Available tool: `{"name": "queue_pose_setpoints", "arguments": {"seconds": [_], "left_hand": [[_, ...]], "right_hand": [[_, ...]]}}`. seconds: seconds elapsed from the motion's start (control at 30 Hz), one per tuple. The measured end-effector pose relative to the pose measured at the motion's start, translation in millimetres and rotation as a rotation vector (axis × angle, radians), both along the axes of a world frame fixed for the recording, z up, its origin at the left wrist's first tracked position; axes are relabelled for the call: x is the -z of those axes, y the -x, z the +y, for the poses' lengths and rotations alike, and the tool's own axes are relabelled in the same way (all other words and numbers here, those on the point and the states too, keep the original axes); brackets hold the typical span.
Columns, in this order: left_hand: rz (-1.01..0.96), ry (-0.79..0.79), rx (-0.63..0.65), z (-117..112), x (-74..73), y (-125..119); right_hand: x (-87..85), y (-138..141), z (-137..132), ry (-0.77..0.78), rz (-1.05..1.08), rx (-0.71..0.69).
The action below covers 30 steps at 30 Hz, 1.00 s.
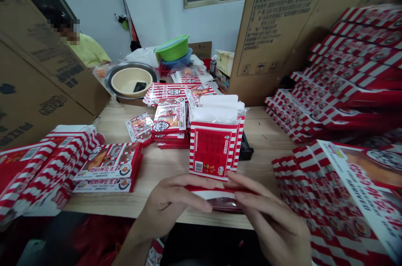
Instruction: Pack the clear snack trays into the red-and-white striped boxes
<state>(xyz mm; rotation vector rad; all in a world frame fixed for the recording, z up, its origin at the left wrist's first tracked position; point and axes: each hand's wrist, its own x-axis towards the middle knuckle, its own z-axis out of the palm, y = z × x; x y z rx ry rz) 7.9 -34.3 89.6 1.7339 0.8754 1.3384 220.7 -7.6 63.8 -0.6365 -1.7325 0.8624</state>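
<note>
Two hands hold one flat red-and-white packet [224, 203] with a shiny dark window, right at the near edge of the wooden table [266, 140]. The left hand [169, 203] and the right hand [270, 220] each pinch one end of it, with the fingers pressed together and lying over the top, so the two hands almost meet. Just past the hands, one tall stack of red striped boxes [211, 151] stands upright on the table, with white bags poking out of its top. To its left are one short pile of packets [169, 119] and one loose packet [140, 127]. One long heap of striped packets [40, 170] lies at the table's left end, and more striped packets [333, 203] pile up high past its right end. At the table's far end sits one round metal tray [130, 80] holding one tan basin [128, 82]. Behind it, one green bowl [172, 47] rests on one blue bowl [177, 60]. One person in a yellow shirt [89, 50] stands past the far left corner.
</note>
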Motion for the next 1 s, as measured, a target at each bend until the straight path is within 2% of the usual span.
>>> {"name": "queue_pose_setpoints", "arguments": {"seconds": [0.07, 0.17, 0.27, 0.37, 0.43, 0.53, 0.63, 0.7, 0.8, 0.9, 1.0], "left_hand": [[-0.017, 0.004, -0.008, 2, 0.8, 2], [0.082, 0.014, 0.004, 1, 1.8, 5], [0.159, -0.009, 0.009, -2, 3.1, 7], [0.118, 0.001, -0.052, -4, 5.4, 7], [0.090, 0.032, -0.058, -4, 6.4, 8], [0.092, 0.045, 0.015, -1, 6.1, 14], [0.168, -0.009, 0.105, 5, 5.6, 21], [0.210, -0.038, 0.112, 7, 5.4, 25], [0.236, -0.081, 0.097, 9, 3.5, 25], [0.319, -0.152, 0.069, 8, -0.6, 23], [0.360, -0.175, 0.016, 5, -2.3, 20]], "right_hand": [[-1.0, -1, 3, -0.012, 0.007, -0.027], [-6.1, -2, 6, 0.025, -0.015, -0.047], [-12.9, 1, 5, 0.047, -0.049, 0.060], [-19.1, 6, 2, 0.057, -0.080, 0.149], [-22.1, 7, 1, 0.052, -0.066, 0.112], [-23.1, 4, 6, 0.040, -0.035, -0.019], [-20.1, -5, 14, 0.036, -0.043, -0.177], [-17.4, -10, 19, 0.048, -0.069, -0.244], [-15.2, -16, 20, 0.018, -0.134, -0.266], [-14.3, -18, 13, -0.077, -0.182, -0.197], [-6.7, -19, 11, -0.003, -0.166, -0.196]]}}
